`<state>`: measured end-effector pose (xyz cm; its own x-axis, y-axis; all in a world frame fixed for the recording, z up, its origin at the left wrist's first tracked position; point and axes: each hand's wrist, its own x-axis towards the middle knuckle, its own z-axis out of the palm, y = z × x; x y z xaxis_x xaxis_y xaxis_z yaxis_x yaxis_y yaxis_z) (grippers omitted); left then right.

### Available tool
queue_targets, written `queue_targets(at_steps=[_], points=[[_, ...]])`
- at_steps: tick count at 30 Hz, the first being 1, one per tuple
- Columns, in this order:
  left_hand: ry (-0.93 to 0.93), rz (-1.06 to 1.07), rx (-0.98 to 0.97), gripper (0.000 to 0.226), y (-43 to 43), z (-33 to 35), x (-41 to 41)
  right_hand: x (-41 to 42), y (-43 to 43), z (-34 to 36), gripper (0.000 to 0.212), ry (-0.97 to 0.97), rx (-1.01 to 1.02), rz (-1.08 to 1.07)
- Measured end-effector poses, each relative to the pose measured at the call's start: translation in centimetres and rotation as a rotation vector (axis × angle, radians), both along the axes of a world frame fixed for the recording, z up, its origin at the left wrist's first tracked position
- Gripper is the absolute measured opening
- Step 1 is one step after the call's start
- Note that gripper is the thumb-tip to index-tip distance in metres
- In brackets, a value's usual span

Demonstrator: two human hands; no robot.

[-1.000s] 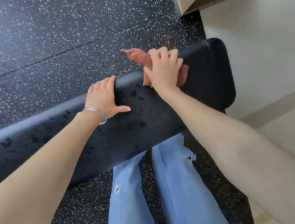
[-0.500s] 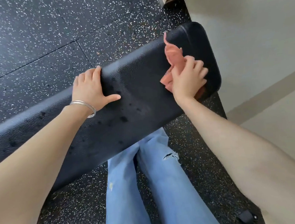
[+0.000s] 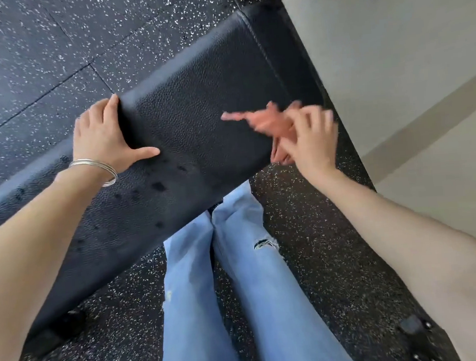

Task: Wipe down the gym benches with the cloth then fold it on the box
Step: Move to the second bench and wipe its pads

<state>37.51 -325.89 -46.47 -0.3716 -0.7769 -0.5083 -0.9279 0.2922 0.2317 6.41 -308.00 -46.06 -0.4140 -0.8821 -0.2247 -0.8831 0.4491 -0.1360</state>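
Under the right grip (image 3: 311,139), curled round the pink cloth (image 3: 263,120), the worktop (image 3: 195,97) gets wiped; left grip (image 3: 103,137) rests flat, empty. Next, I'd guess: wet spots (image 3: 159,185) between the grips.

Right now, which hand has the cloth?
The right hand: it grips the pink cloth at the bench. The left hand, with the bangles, just rests on the bench.

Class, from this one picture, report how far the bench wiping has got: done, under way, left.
Done: the right end of the bench shows no spots. Under way: the right hand grips the blurred cloth at the bench's near edge; the left hand rests on the bench. Left: dark spots beside the left arm, then folding; no box is in view.
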Motion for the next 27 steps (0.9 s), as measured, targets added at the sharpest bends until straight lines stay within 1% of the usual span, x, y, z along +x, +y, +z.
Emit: queue_targets(at_steps=[2, 3, 4, 5, 7, 9, 10, 13, 14, 15, 16, 18, 20, 21, 22, 23, 24, 27], points=[[-0.02, 0.012, 0.0, 0.117, 0.1, 0.0, -0.4, -2.0, -2.5, -0.6, 0.038, 0.007, -0.062, -0.4], [-0.028, 0.021, 0.001, 0.118, 0.1, 0.1, -0.5, -2.1, -3.8, -0.8, 0.037, 0.002, -0.098, -0.562], [-0.035, 0.03, 0.004, 0.119, 0.1, 0.1, -0.6, -1.6, -4.8, -0.9, 0.037, 0.004, -0.117, -0.65], [-0.041, 0.035, 0.01, 0.12, 0.0, 0.1, -0.6, -0.6, -5.3, -1.0, 0.037, 0.024, -0.123, -0.661], [-0.052, 0.038, 0.023, 0.121, 0.0, 0.1, -0.7, 2.0, -4.5, -0.9, 0.04, 0.056, -0.141, -0.557], [-0.066, 0.048, 0.024, 0.122, 0.0, 0.1, -0.7, 3.9, -2.7, -0.4, 0.042, 0.02, -0.157, -0.406], [-0.072, 0.052, 0.023, 0.122, 0.0, 0.1, -0.8, 4.1, -1.8, -0.1, 0.044, -0.027, -0.151, -0.293], [-0.087, 0.055, 0.029, 0.122, 0.0, 0.3, -1.1, 1.5, -0.4, 0.1, 0.05, -0.089, -0.087, 0.22], [-0.097, 0.058, 0.034, 0.122, 0.0, 0.4, -1.2, -0.2, -0.6, 0.1, 0.05, -0.098, -0.068, 0.307], [-0.105, 0.063, 0.038, 0.123, 0.0, 0.5, -1.2, -1.8, -0.9, 0.0, 0.049, -0.102, -0.061, 0.298], [-0.106, 0.067, 0.04, 0.123, 0.0, 0.6, -1.3, -3.1, -1.3, -0.2, 0.047, -0.104, -0.065, 0.206], [-0.106, 0.073, 0.046, 0.123, 0.0, 0.7, -1.6, -4.1, -2.1, -0.5, 0.042, -0.103, -0.109, -0.107], [-0.107, 0.084, 0.045, 0.123, 0.1, 0.8, -1.6, -2.7, -3.0, -0.8, 0.041, -0.115, -0.161, -0.407], [-0.101, 0.09, 0.039, 0.122, 0.3, 0.9, -1.5, -1.5, -3.2, -0.8, 0.041, -0.12, -0.174, -0.51], [-0.091, 0.092, 0.031, 0.122, 0.4, 0.8, -1.4, -0.1, -3.1, -0.6, 0.041, -0.121, -0.182, -0.563], [-0.08, 0.092, 0.023, 0.122, 0.5, 0.8, -1.3, 1.2, -2.8, -0.4, 0.041, -0.117, -0.185, -0.56], [-0.07, 0.092, 0.016, 0.122, 0.5, 0.7, -1.3, 2.7, -2.1, -0.2, 0.042, -0.112, -0.183, -0.504], [-0.054, 0.092, 0.006, 0.122, 0.7, 0.5, -1.0, 8.4, 0.5, 0.5, 0.048, -0.17, -0.089, -0.198]])
